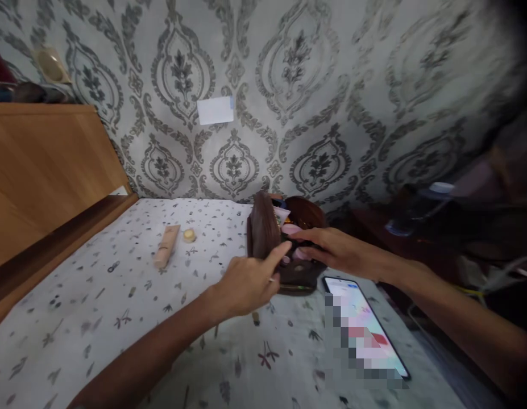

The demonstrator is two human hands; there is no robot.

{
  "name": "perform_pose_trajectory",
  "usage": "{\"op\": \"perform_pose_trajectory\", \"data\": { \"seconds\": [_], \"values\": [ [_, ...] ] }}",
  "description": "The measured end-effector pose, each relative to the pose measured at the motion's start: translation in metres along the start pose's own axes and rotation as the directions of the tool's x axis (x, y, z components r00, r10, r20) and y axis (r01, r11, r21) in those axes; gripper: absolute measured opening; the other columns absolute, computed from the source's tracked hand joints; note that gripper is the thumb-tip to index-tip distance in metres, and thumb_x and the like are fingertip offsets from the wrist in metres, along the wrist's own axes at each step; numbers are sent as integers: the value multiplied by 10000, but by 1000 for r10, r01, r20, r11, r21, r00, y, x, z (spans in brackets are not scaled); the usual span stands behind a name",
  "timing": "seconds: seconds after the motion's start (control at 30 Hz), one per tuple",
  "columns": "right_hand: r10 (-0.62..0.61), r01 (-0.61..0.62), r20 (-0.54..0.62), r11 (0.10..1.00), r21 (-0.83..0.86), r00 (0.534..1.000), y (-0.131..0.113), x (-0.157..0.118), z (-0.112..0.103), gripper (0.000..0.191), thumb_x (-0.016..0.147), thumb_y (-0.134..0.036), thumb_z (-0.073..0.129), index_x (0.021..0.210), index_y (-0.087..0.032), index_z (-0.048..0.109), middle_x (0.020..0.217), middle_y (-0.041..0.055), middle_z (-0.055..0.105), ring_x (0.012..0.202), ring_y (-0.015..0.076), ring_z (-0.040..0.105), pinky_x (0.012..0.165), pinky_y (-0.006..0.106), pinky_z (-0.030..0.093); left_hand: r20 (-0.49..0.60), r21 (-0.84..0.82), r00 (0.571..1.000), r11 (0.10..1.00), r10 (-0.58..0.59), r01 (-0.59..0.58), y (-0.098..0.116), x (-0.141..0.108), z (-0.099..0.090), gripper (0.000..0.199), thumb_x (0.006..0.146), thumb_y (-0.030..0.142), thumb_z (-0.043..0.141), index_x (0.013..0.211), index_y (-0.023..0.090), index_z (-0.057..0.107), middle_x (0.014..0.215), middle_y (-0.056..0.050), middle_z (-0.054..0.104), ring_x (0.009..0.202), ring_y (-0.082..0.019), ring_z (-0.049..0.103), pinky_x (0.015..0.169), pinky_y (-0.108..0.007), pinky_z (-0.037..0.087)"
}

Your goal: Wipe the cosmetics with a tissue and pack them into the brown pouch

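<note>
A brown cosmetics bag stands unzipped on the bed, packed with several small items. Among them are a white tube and a pink item, its kind unclear. My left hand is at the bag's near left side, index finger stretched over the opening and the others curled against the edge. From the right, my right hand reaches into the opening, fingers apart and touching the pink things; nothing is plainly gripped. Its fingertips are partly hidden among the contents.
A beige tube and a small round yellowish jar lie on the patterned sheet. A lit phone lies below my right forearm. Left is a wooden headboard; right, a clear bottle and cables. A patterned wall stands behind.
</note>
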State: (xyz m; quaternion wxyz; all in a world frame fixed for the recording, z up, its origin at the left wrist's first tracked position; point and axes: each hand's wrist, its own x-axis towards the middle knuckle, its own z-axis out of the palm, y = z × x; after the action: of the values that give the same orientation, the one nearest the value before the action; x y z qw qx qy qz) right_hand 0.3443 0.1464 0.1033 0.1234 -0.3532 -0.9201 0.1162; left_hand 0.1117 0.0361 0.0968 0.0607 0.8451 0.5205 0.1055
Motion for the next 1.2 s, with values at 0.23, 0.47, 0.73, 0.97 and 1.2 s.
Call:
{"op": "perform_pose_trajectory", "data": {
  "seconds": [0.23,0.47,0.73,0.97,1.2],
  "values": [
    [70,-69,-9,995,67,998,-31,5,-23,411,988,-296,389,1289,-162,634,1008,101,753,873,238,696,801,336,507,-290,-131,868,915,-402,381,-99,-19,-19,458,994,384,327,1384,167,431,757,-25,682,699,-213,673,674,-298,497],
    [278,-27,-551,907,420,787,-42,-14,-15,330,962,-351,499,1193,-172,652,1036,99,756,950,232,707,791,327,532,-141,300,887,835,-439,461,-195,-3,17,434,989,287,288,1293,95,530,1194,-208,644,1132,-330,599,910,-419,479],
    [405,52,-618,808,586,674,-82,-57,32,248,951,-374,559,1044,-201,711,827,45,744,762,168,686,680,273,524,-147,310,893,837,-426,451,-199,-9,34,367,960,324,314,1057,126,608,971,-166,658,928,-324,650,765,-390,474],
    [444,-96,9,172,980,896,-143,-50,131,600,834,-666,629,1230,-215,627,1083,97,660,762,186,714,575,265,502,-372,-153,925,988,-77,21,-94,-38,24,281,956,406,426,816,227,593,745,-8,658,653,-185,637,579,-276,477],
    [440,-9,185,-371,929,879,-158,-25,185,718,609,-775,752,958,-156,651,695,-29,563,620,120,571,550,241,467,-571,8,777,948,266,-318,-30,-55,51,174,950,165,423,838,218,545,702,-1,588,582,-142,603,538,-235,485]
  ]
}}
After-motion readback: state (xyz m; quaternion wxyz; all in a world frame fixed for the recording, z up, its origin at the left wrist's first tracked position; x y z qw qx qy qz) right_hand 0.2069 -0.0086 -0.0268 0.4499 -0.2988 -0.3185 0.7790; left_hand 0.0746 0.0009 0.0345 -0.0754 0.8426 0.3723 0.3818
